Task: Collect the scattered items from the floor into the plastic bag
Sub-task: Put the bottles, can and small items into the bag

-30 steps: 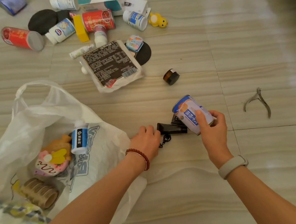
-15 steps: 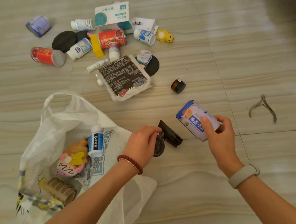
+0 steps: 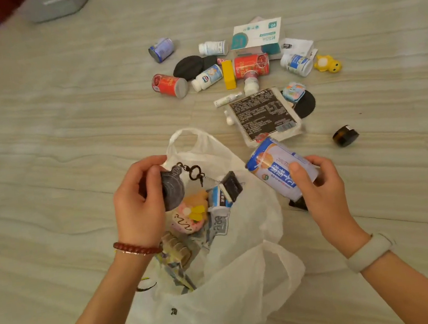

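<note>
Head view, items being carried to the bag. The left hand [image 3: 138,207] gripped a dark round keychain item [image 3: 173,191], its fingers curled round the disc, with a chain and a black rectangular piece [image 3: 232,186] dangling to the right over the mouth of the plastic bag [image 3: 225,296]. The right hand [image 3: 320,188] grasped a blue-and-white can [image 3: 276,170], thumb across the label and fingers wrapped behind it, tilted with its top toward the upper left. The can hung just beside the right rim of the bag, at centre right of the frame. The bag lay open on the floor [image 3: 58,168] at lower centre and held a pink toy [image 3: 185,220], a small blue-labelled bottle [image 3: 219,199] and some rolled brown pieces. In the upper right of the frame a cluster lay uncollected: a red can [image 3: 168,84], a yellow duck toy [image 3: 329,63], a flat black-labelled packet [image 3: 262,116] and several bottles. A dark jar [image 3: 345,136] lay apart at right.

The step in hand appeared to be the deposit. The next move would call for lowering both items past the rim before letting go, the chain being liable to catch on the bag handle.
</note>
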